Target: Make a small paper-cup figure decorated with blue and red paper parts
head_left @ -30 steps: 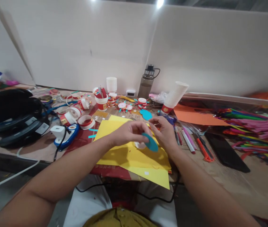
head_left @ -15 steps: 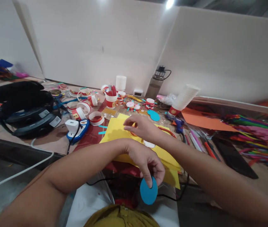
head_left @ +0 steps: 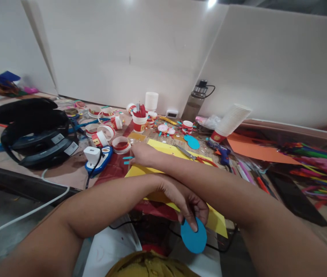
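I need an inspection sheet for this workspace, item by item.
Surface: table partly covered by yellow paper.
Work items: blue paper oval, held; blue strips, lying beside the yellow paper.
Clutter: cut cup rings, glue gun, black phone.
Hands: crossed over; left hand pinches the oval; right hand at the strips, contact unclear.
Cables: white cable hangs off the table; black cable near white plug.
Surroundings: bottle by pale wall.

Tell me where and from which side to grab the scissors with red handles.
Probably by the red handles, from the picture's right and slightly above: the scissors lie with the handles pointing right and the pointed blades left and away, so that side avoids the tips. The right forearm appears close in front, so a near-side approach looks blocked.
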Demonstrator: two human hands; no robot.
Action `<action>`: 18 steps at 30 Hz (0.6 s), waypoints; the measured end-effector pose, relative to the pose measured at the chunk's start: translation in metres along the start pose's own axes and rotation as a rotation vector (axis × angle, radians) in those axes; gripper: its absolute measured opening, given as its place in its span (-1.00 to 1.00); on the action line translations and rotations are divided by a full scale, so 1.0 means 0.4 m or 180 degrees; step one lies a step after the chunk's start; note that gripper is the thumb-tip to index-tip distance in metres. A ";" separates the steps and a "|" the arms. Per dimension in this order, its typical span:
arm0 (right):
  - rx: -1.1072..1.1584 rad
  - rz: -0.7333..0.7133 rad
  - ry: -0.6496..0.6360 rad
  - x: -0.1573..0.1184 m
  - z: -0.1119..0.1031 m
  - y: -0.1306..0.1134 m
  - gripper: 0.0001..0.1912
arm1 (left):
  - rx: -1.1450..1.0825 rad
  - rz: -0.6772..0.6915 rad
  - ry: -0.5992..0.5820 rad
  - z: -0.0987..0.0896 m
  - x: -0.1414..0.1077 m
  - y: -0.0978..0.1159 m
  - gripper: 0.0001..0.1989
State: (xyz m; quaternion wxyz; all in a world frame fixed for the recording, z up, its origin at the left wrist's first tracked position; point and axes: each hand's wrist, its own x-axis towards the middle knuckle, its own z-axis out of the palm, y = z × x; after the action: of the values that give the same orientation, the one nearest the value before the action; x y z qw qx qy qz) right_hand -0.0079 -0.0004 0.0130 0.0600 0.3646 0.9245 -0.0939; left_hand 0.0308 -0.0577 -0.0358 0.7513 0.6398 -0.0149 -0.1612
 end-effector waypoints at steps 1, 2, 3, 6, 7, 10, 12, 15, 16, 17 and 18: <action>-0.0018 0.0053 -0.0033 0.003 -0.006 -0.004 -0.64 | 0.0002 -0.0003 -0.0013 0.000 0.000 0.001 -0.63; -0.0067 0.0087 -0.0074 0.006 -0.011 -0.009 -0.66 | 0.0007 -0.0009 -0.0027 -0.001 0.000 0.002 -0.64; -0.0131 0.0089 -0.0134 0.009 -0.016 -0.015 -0.67 | 0.0009 -0.0010 -0.0042 -0.002 0.000 0.002 -0.64; -0.0289 -0.0058 -0.0351 0.018 -0.021 -0.029 -0.73 | 0.0029 -0.0047 -0.0149 -0.006 0.001 0.003 -0.67; -0.0322 -0.0113 -0.0387 0.020 -0.021 -0.032 -0.76 | 0.0026 -0.0068 -0.0173 -0.007 0.001 0.003 -0.68; -0.0328 -0.0259 -0.0421 0.017 -0.019 -0.032 -0.81 | -0.0012 -0.0089 -0.0136 -0.008 0.000 0.002 -0.67; -0.0321 -0.0306 -0.0371 0.012 -0.022 -0.028 -0.78 | -0.0021 -0.0033 -0.0057 -0.006 -0.001 0.002 -0.65; -0.0385 -0.0322 -0.0372 0.009 -0.030 -0.026 -0.75 | 0.0007 -0.0017 -0.0078 -0.004 -0.003 0.005 -0.64; -0.0421 -0.0327 -0.0406 0.010 -0.032 -0.027 -0.77 | 0.0011 -0.0024 -0.0087 -0.004 -0.003 0.006 -0.65; -0.0457 -0.0336 -0.0444 0.012 -0.033 -0.028 -0.79 | 0.0016 -0.0032 -0.0097 -0.004 -0.003 0.007 -0.65; -0.0489 -0.0349 -0.0467 0.014 -0.033 -0.030 -0.81 | 0.0022 -0.0030 -0.0096 -0.005 -0.002 0.007 -0.66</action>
State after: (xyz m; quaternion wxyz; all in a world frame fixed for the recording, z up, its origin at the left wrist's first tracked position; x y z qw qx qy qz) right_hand -0.0207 -0.0025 0.0264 0.1501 0.3000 0.9406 -0.0523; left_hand 0.0311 -0.0553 -0.0331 0.7480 0.6400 -0.0238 -0.1742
